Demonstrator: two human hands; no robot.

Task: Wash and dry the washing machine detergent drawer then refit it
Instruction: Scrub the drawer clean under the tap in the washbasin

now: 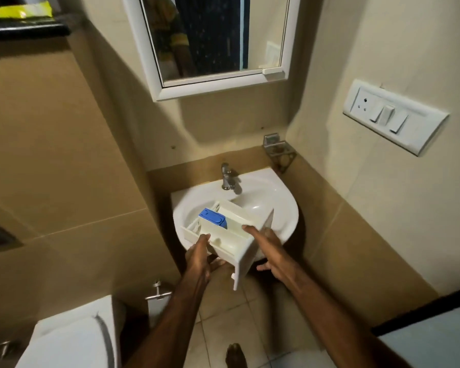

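Head view: both hands (197,257) (270,249) apparently grip drawer (231,235) ends

The cream-white plastic detergent drawer (230,235) looks smooth and matt, and its blue plastic insert (213,217) has a faint sheen. The white ceramic washbasin (282,208) is glossy. The chrome metal tap (230,179) shines brightly. The white-framed mirror (213,43) has smooth glass, the white plastic switch plate (393,116) is glossy, and the beige floor tiles (250,314) look smooth.
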